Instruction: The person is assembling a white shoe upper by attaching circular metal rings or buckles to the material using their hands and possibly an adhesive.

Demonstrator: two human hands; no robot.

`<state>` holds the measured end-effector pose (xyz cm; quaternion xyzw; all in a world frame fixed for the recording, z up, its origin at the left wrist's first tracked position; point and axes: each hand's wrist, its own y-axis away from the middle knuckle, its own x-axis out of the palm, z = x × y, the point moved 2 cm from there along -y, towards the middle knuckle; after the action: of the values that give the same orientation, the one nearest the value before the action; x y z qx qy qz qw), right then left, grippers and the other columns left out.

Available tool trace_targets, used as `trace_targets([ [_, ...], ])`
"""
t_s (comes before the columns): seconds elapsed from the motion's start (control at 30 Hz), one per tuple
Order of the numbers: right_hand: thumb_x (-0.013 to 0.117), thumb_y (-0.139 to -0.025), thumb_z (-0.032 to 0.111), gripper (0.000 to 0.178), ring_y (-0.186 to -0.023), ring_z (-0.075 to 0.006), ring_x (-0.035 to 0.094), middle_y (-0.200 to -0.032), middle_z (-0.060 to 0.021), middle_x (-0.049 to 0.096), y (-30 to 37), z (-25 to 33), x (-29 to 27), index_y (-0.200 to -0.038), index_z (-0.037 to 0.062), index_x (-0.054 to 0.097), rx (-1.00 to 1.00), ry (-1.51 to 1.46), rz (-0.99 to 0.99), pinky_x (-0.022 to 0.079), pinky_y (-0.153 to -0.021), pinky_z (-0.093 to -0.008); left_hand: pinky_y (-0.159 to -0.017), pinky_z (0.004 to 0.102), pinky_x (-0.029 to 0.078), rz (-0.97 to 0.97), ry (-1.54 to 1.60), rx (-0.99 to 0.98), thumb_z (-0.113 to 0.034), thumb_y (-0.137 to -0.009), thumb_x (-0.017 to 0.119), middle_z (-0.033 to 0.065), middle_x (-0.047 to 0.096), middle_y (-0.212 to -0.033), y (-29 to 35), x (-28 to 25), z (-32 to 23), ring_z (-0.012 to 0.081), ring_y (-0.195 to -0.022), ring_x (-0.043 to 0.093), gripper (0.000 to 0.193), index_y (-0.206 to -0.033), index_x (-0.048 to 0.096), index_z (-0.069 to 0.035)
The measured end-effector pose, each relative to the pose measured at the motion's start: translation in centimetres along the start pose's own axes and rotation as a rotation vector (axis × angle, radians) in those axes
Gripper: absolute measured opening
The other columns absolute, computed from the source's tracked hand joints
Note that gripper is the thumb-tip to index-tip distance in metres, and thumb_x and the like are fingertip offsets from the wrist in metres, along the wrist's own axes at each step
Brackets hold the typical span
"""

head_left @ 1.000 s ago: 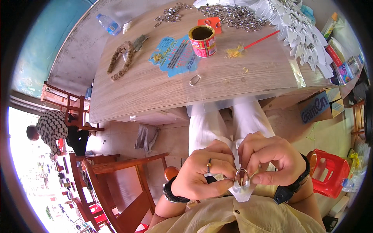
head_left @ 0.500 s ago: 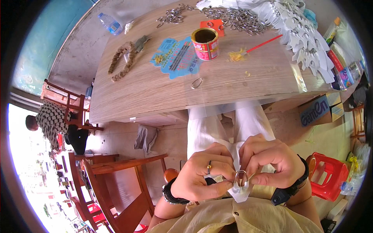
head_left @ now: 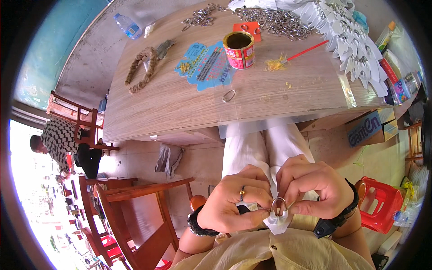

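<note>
Over my lap, both hands meet at a small metal ring [head_left: 275,201], which stands up out of a white fabric-like piece [head_left: 278,226]. My left hand [head_left: 240,200] is closed, its thumb and forefinger pinching at the left side of the ring and white piece. From the other side my right hand [head_left: 315,189] grips the same spot between thumb and curled fingers. Fingertips partly cover where ring and white piece join. On the table ahead lie a single loose oval ring [head_left: 229,96] and an open red-and-gold can [head_left: 239,53].
Piled metal rings [head_left: 274,24] and many white pieces with rings [head_left: 351,45] cover the table's far right. A red-handled brush [head_left: 297,54], blue card [head_left: 202,67] and brown fuzzy loop [head_left: 142,72] also lie there. A wooden chair [head_left: 144,225] stands left, a red stool [head_left: 382,204] right.
My legs have drawn closer together beneath the table edge. Both hands keep the same grip on the ring and white piece, and the view has shifted slightly.
</note>
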<state>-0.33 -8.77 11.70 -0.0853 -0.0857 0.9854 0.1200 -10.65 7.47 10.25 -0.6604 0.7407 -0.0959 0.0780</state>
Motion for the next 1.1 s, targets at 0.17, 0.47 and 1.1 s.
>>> trace_targets([
  [0.17, 0.069, -0.078, 0.013, 0.010, -0.081, -0.0219, 0.053, -0.081, -0.0030, 0.056, 0.06, -0.18, 0.10, -0.079, 0.0052, 0.064, 0.007, -0.021, -0.016, 0.036, -0.078, -0.0328, -0.067, 0.0340, 0.037, 0.018, -0.002, 0.009, -0.003, -0.058, 0.066, 0.0083, 0.058, -0.063, -0.05, -0.13, 0.20, 0.0259, -0.064, 0.051, 0.012, -0.069, 0.064, -0.003],
  [0.47, 0.070, -0.079, 0.016, 0.012, -0.084, -0.0253, 0.057, -0.083, -0.0051, 0.063, 0.31, -0.16, -0.07, -0.076, 0.0050, 0.065, 0.030, 0.005, -0.014, 0.039, -0.080, -0.0364, -0.080, 0.0349, 0.039, 0.055, -0.024, -0.012, 0.000, -0.065, 0.066, 0.0081, 0.061, -0.071, 0.12, -0.18, -0.01, 0.0270, -0.070, 0.054, 0.009, -0.073, 0.061, -0.002],
  [1.1, 0.072, -0.079, 0.021, 0.020, -0.079, -0.0252, 0.057, -0.079, -0.0071, 0.062, 0.35, -0.34, -0.08, -0.074, 0.0044, 0.063, 0.017, -0.098, -0.035, 0.040, -0.077, -0.0364, -0.075, 0.0355, 0.040, 0.037, 0.016, -0.012, 0.000, -0.068, 0.068, 0.0084, 0.064, -0.076, 0.34, -0.08, 0.17, 0.0258, -0.076, 0.054, 0.014, -0.082, 0.066, -0.001],
])
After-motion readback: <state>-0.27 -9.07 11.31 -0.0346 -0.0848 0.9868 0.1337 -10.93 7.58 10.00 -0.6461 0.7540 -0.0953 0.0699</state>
